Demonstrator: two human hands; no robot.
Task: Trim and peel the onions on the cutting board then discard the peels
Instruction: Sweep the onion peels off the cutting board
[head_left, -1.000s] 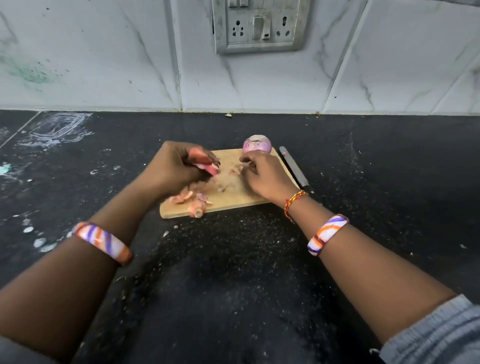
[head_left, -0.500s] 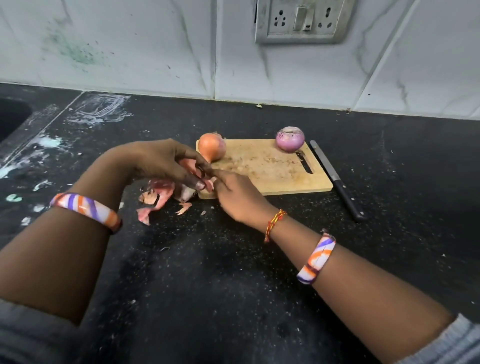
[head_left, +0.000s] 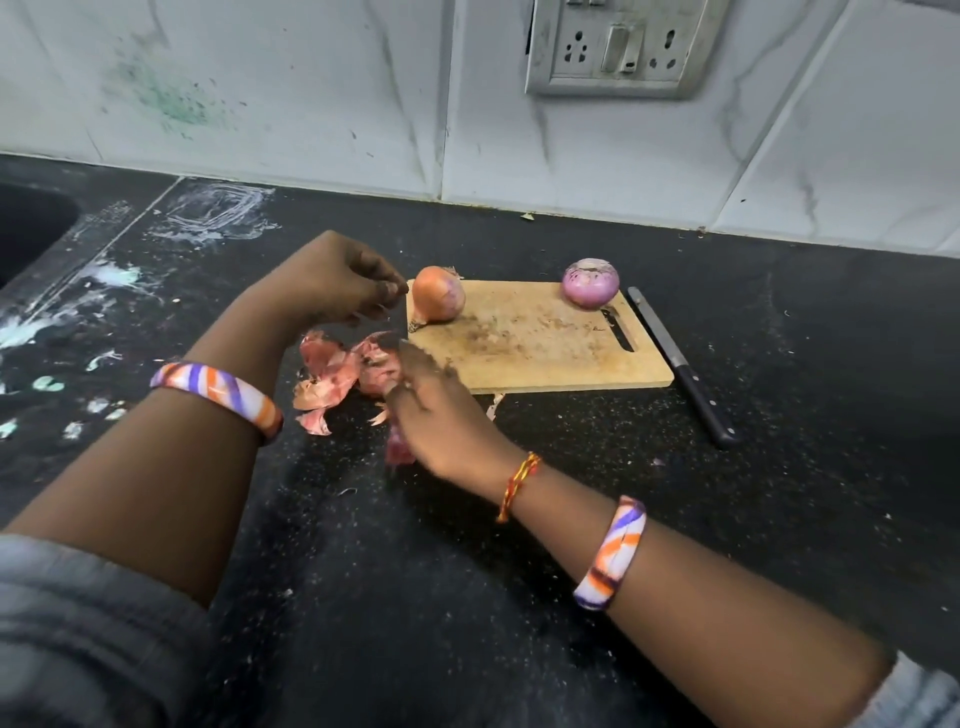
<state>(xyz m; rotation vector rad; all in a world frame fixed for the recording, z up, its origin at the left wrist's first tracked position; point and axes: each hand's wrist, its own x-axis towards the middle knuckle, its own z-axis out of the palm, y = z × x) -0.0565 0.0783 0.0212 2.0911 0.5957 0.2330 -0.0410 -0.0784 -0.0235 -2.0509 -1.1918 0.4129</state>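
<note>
We note the cutting board (head_left: 540, 338) lying flat on the black counter (head_left: 779, 519), its long axis running left to right, with its slotted handle end to the right. An unpeeled onion (head_left: 438, 294) sits on the board's far left corner, root end tipped down toward the left edge. A peeled onion (head_left: 590, 283) stands on the far right corner, cut face upward. The knife (head_left: 678, 364) lies on the counter just beside the board's right edge, blade toward the wall, handle toward us.

The peels (head_left: 337, 374) lie heaped on the counter just off the board's left edge, between the two hands.

Our left hand (head_left: 332, 283) hovers above the peels, close to the unpeeled onion, fingers loosely curled; we see nothing held in it. Our right hand (head_left: 441, 415) reaches in from the right, over the board's near left corner, fingertips at the heap. It is blurred; a piece of peel shows beneath the palm, but we cannot tell whether it is gripped.
</note>
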